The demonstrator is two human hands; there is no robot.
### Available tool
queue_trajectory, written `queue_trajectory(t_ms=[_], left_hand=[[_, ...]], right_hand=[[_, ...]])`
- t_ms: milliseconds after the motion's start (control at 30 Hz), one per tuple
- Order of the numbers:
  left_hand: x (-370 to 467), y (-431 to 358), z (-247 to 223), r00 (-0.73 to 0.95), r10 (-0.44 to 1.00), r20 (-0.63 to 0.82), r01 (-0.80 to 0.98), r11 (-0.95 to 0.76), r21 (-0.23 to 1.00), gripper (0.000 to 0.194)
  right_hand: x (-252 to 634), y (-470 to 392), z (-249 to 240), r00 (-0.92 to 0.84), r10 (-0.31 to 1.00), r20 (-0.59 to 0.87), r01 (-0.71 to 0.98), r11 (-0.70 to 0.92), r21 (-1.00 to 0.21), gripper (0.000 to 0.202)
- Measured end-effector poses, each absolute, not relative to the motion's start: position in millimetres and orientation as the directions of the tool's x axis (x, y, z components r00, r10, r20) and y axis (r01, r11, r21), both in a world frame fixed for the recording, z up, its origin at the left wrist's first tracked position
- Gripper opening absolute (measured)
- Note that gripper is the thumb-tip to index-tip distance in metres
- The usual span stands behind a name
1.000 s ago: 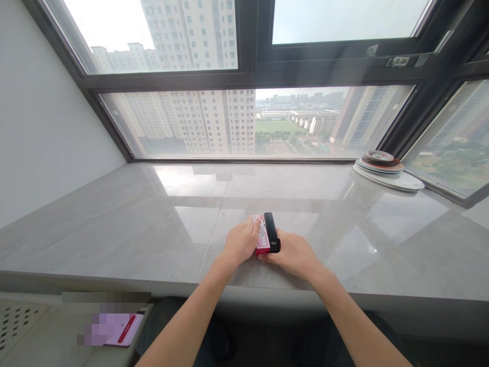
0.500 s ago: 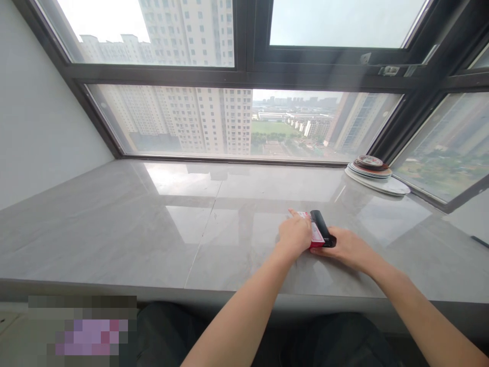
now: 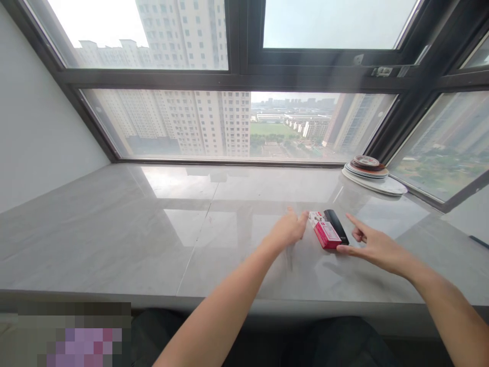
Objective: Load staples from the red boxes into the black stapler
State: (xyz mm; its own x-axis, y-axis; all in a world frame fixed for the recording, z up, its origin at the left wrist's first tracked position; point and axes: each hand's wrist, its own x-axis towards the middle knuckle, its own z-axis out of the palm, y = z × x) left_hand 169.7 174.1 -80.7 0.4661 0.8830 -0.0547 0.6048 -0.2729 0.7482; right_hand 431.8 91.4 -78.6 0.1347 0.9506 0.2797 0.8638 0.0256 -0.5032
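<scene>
A small red and white box [image 3: 327, 235] lies on the grey sill. Along its right side sits a long black case [image 3: 336, 227], close against it; its exact kind I cannot make out. My left hand [image 3: 287, 229] is just left of the box, holding nothing, thumb and fingers apart, the thumb reaching towards the box's far left corner. On the other side, my right hand [image 3: 376, 248] is open, index finger stretched out past the black case. Its thumb is at the near right corner of the box; whether it touches I cannot tell.
A stack of several plates and round pieces [image 3: 372, 176] stands in the far right corner by the window. The glossy stone sill [image 3: 126, 244] runs to the window frame [image 3: 229, 162]. At the right edge lies a dark thin object [image 3: 479, 241].
Both hands have let go of the box and case and drawn apart, left hand leftwards, right hand rightwards. Box and case now lie slightly further right in view. The view has shifted a little.
</scene>
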Motion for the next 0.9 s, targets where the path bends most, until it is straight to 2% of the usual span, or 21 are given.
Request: queue_trajectory(t_ms=[33, 133, 233, 333, 433, 533, 733, 900], left_hand=[[147, 173, -80, 0.438, 0.898, -0.035, 0.633, -0.280, 0.722, 0.068], [75, 161, -80, 0.363, 0.930, 0.054, 0.708, -0.313, 0.634, 0.052], [15, 138, -86, 0.317, 0.941, 0.119, 0.767, -0.328, 0.551, 0.046], [-17, 114, -100, 0.333, 0.929, 0.164, 0.862, -0.370, 0.347, 0.050], [-24, 102, -113, 0.358, 0.920, 0.162, 0.903, -0.385, 0.192, 0.056], [-22, 99, -119, 0.340, 0.924, 0.175, 0.911, -0.370, 0.181, 0.057], [-21, 97, -119, 0.292, 0.934, 0.207, 0.924, -0.331, 0.192, 0.058], [-24, 90, -121, 0.325, 0.929, 0.177, 0.918, -0.355, 0.178, 0.064]], right_hand=[[425, 86, -73, 0.147, 0.946, 0.289, 0.855, 0.025, -0.518, 0.094], [371, 72, -60, 0.228, 0.869, 0.439, 0.826, 0.067, -0.560, 0.064], [288, 72, -68, -0.003, 0.954, 0.300, 0.828, 0.170, -0.534, 0.058], [222, 81, -96, -0.211, 0.961, 0.180, 0.890, 0.265, -0.371, 0.070], [196, 89, -122, -0.182, 0.974, 0.138, 0.953, 0.209, -0.217, 0.068], [195, 90, -133, -0.171, 0.974, 0.146, 0.966, 0.195, -0.167, 0.068], [197, 89, -130, -0.156, 0.978, 0.141, 0.968, 0.180, -0.177, 0.068], [197, 90, -129, -0.159, 0.977, 0.141, 0.967, 0.183, -0.180, 0.068]])
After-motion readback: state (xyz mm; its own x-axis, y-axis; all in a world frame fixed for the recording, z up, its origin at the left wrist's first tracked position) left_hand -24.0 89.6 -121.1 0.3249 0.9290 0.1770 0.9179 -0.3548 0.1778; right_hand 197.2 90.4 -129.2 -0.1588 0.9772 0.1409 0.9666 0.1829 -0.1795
